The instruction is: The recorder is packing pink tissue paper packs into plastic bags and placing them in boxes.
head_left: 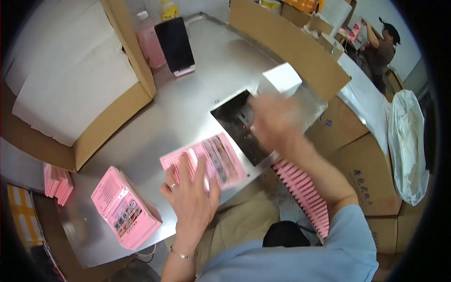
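My left hand point(193, 195), wearing a ring and a bracelet, lies with its fingers spread on a pink printed packet point(221, 160) on the metal table. The packet looks flat and carries pictures on its right part. Over a black recessed panel point(242, 136) in the tabletop, my right hand point(276, 123) is smeared by motion, so its fingers and anything in them cannot be made out. A small red light shows on the panel beside that hand. A white box point(281, 81) stands just behind it. To the left of my left hand sits a stack of pink printed packets point(126, 207).
An open cardboard box with white sheets point(77, 70) stands at the left. A dark phone on a stand point(174, 47) and pink bottle point(149, 40) are at the back. Pink packets in a row point(303, 195) sit below the right edge. Another person point(378, 51) works far right.
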`<state>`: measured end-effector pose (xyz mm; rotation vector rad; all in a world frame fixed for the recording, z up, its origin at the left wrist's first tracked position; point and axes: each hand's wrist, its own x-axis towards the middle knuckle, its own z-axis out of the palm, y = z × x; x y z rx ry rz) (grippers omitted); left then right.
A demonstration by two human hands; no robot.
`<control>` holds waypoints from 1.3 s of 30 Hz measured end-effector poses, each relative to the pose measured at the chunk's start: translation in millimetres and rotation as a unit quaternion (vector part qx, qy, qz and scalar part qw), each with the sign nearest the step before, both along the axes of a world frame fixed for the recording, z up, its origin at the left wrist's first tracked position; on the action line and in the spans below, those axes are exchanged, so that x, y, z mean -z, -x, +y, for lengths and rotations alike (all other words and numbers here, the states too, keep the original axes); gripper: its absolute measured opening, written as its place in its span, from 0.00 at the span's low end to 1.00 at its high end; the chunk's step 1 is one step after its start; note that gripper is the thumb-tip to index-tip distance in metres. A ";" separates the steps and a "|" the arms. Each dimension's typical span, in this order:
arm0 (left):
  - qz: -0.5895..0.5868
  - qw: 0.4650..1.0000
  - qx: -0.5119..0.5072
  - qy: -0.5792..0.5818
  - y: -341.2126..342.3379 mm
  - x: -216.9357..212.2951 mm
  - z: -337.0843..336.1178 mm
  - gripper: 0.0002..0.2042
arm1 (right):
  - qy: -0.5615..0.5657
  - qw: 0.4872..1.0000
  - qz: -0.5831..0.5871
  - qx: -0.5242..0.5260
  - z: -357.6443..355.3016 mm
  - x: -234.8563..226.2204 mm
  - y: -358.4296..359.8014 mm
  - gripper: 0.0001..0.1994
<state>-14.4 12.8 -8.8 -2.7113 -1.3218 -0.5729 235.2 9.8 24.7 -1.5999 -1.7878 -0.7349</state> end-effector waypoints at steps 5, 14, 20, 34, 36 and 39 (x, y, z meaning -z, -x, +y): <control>-0.067 0.997 -0.023 -0.008 -13.6 -4.0 3.1 0.28 | 0.089 0.983 -0.027 0.161 16.4 14.2 -88.2 0.11; -0.034 0.999 0.029 0.023 -16.2 2.9 -2.5 0.25 | 0.031 0.993 0.031 0.111 8.0 17.3 -92.5 0.17; -0.099 0.985 0.076 0.120 2.7 -18.3 6.7 0.40 | 0.167 0.960 0.008 -0.223 -65.3 40.7 67.3 0.18; -0.183 0.978 0.012 0.099 88.3 -53.3 3.7 0.08 | 0.543 0.835 0.036 0.075 2.6 23.4 -7.3 0.07; -0.139 0.977 -0.164 0.007 138.8 -55.8 4.4 0.09 | 0.112 0.992 0.059 0.014 -1.2 5.6 -7.3 0.09; -0.030 0.975 -0.190 0.110 187.0 -38.4 12.0 0.12 | 0.026 0.986 -0.030 0.161 13.8 4.6 -64.7 0.09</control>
